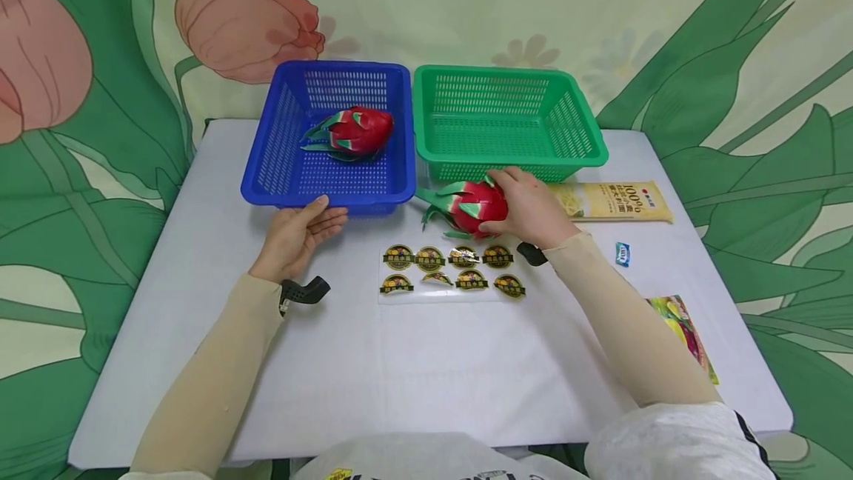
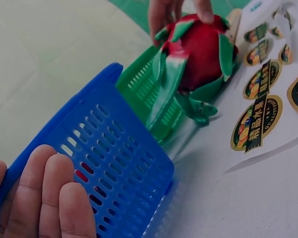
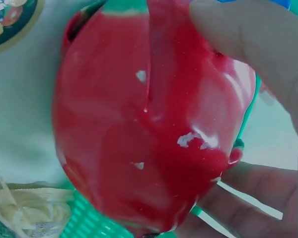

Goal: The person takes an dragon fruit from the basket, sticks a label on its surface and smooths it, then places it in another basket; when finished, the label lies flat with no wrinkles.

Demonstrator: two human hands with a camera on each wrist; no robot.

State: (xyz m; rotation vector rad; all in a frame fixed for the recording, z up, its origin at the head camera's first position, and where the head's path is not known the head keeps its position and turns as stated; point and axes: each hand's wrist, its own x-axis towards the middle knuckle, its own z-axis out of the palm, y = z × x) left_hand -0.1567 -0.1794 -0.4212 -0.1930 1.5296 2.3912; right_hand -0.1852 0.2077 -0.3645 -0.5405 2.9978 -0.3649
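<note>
A red dragon fruit with green leaf tips [image 1: 474, 207] is in my right hand [image 1: 529, 206], just in front of the green basket. In the right wrist view, my thumb and fingers grip the fruit [image 3: 154, 124] from opposite sides, and small pale scuffs mark its skin. The front rim of the blue basket [image 1: 373, 204] is pinched by my left hand [image 1: 289, 241]. Its fingers [image 2: 57, 193] lie along the outer wall in the left wrist view, with the thumb across the rim. Inside that basket lies another dragon fruit [image 1: 363, 130].
The green basket [image 1: 493, 169] stands beside the blue one at the back. A clear sheet of round fruit stickers [image 1: 429, 259] lies before the held fruit. To the right are a yellow noodle packet [image 1: 616, 201], a small blue sachet [image 1: 623, 254] and a colourful packet [image 1: 689, 335], partly under the right arm.
</note>
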